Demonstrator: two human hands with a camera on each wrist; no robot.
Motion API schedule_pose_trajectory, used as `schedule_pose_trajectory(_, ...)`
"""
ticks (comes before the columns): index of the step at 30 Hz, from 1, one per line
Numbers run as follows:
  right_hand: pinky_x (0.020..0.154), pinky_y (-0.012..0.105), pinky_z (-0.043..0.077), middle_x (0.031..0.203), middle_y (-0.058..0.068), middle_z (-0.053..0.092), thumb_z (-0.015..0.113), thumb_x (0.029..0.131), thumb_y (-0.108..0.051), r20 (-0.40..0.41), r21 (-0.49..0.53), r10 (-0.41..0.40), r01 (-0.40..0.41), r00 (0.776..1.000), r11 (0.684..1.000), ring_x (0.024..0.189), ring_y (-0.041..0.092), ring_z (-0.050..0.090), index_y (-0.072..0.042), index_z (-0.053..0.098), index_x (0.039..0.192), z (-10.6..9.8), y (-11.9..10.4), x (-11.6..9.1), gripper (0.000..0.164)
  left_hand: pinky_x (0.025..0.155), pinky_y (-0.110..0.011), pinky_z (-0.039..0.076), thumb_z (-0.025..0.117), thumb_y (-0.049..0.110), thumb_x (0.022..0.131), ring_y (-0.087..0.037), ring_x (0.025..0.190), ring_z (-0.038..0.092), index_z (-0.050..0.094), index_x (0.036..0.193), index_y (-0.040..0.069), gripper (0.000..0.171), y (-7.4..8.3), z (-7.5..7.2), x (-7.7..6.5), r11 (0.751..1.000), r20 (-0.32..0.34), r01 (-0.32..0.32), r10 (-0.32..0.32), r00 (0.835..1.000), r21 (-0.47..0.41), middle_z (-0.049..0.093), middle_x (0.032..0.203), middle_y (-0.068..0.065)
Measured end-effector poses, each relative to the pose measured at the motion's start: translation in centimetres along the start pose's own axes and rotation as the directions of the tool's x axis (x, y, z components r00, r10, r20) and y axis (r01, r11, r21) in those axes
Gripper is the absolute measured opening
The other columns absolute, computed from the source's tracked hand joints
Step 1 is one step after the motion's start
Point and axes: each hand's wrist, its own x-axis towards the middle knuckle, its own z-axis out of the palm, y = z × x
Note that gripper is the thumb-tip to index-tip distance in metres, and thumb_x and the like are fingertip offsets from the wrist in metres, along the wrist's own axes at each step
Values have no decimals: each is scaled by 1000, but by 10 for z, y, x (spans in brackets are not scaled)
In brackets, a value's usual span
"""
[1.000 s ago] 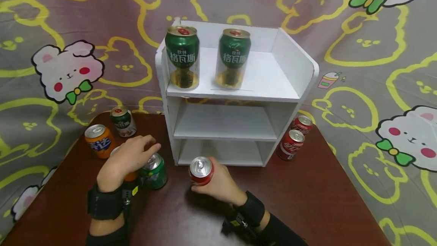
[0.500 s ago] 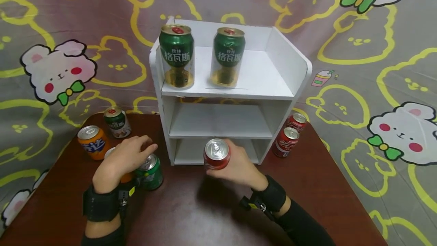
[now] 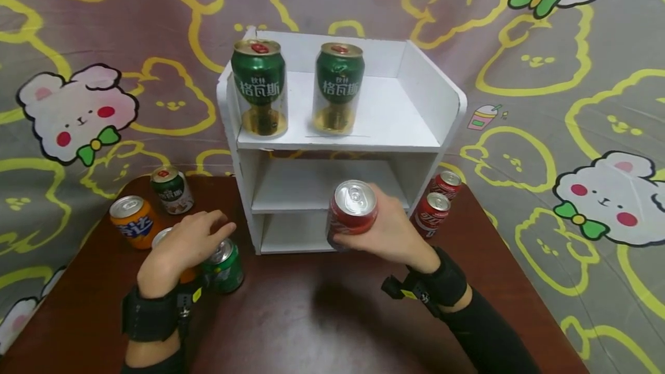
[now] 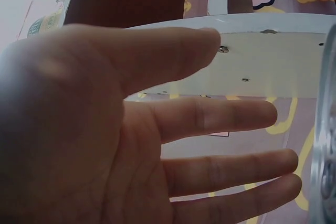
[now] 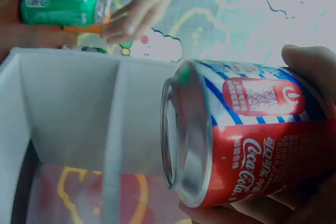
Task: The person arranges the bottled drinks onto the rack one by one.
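Observation:
My right hand (image 3: 397,229) grips a red Coca-Cola can (image 3: 352,212) round its side and holds it up in front of the white shelf's (image 3: 332,146) lower levels. The right wrist view shows the can's (image 5: 257,140) printed side, with thumb and fingers on either side of it. My left hand (image 3: 187,247) hovers palm down over the left of the table, fingers spread and holding nothing, as the left wrist view also shows. Just right of it stands a green can (image 3: 225,267). Under that hand an orange can (image 3: 188,275) is mostly hidden.
Two green-and-gold cans (image 3: 260,88) stand on the shelf's top level. An orange Fanta can (image 3: 134,224) and a green-and-white can (image 3: 172,190) stand at the table's back left. Two red Coca-Cola cans (image 3: 432,215) stand right of the shelf. A patterned cloth hangs behind.
My right hand has lifted the Coca-Cola can and carried it rightward, toward the shelf. The left hand stays nearly where it was. The view has shifted slightly to the right.

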Motion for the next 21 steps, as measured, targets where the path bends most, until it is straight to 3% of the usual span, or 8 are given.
schedule_pose_trajectory(10,84,34,51,110,3,65,88,64,-13,-84,0,-95,96,992,995,98,13,61,-5,52,122,-37,-12,13,69,79,-56,46,50,36,98,-44,102,55,54,123,-8,51,-3,0,0,1000,4,-9,9,1000,5,57,115,-29)
schedule_pose_trajectory(21,89,36,47,114,7,63,81,73,-10,-138,-18,-11,8,990,1000,100,17,59,-4,52,127,-90,-37,30,61,79,-55,46,50,36,98,-44,102,55,54,122,-8,51,-1,3,4,1000,20,-25,25,999,13,58,114,-27)
